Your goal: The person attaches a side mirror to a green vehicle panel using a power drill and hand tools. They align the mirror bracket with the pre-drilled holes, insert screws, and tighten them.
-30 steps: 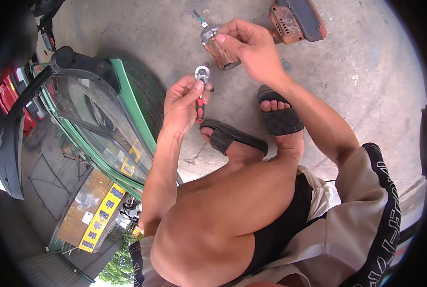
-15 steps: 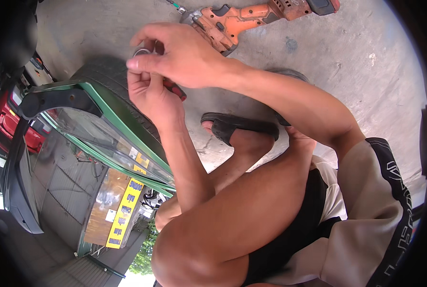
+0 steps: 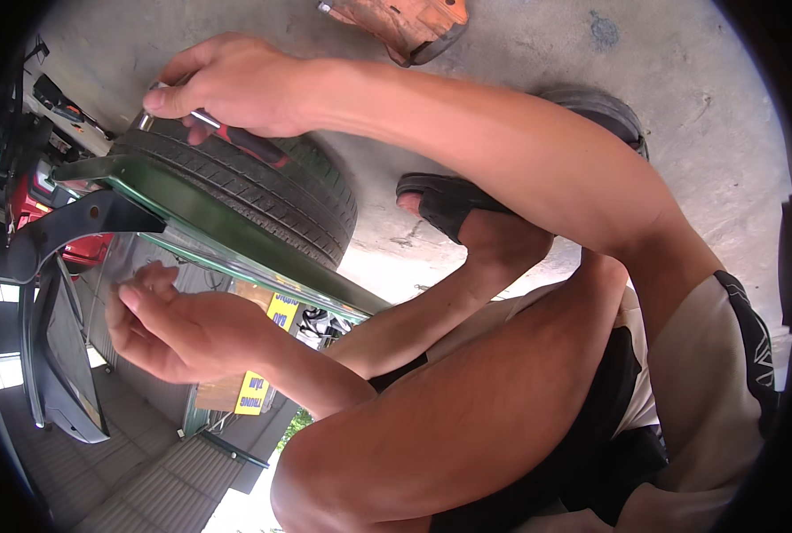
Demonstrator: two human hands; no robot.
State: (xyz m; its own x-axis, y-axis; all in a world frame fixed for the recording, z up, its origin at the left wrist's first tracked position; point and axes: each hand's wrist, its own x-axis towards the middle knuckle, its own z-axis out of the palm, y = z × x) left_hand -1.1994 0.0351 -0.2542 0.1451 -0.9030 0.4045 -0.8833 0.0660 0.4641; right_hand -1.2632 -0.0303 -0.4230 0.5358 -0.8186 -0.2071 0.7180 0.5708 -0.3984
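Concrete floor point(image 3: 520, 58) seen far and right. Green vehicle panel point(image 3: 245, 242) angled across the left side, with a tyre point(image 3: 312, 200) lying just beyond it, tread partly covered by the right hand. Black bracket point(image 3: 85, 220) seen at the panel's far-left end. Orange power tool point(image 3: 405, 25) left on the floor at the far edge, only partly in view and held by neither hand. Black sandal point(image 3: 445, 200) seen on one foot, right of the tyre.

Right hand point(image 3: 241, 84) placed over the far-left part of the tyre; its grip is closed on a ratchet point(image 3: 223, 131), head pinched in the fingers, red and black handle pointed right and near. Left hand point(image 3: 183, 330) held in the air nearer, on the near side of the panel; its grip is slack, fingers half-curled, nothing seen in it.

Ratchet is in hand with a metal socket point(image 3: 145, 119) showing below the fingertips, so tool pick-up is judged done. No fastener can be made out; whether the socket is seated on anything cannot be told, so turning is judged not yet begun. No containers can be made out.
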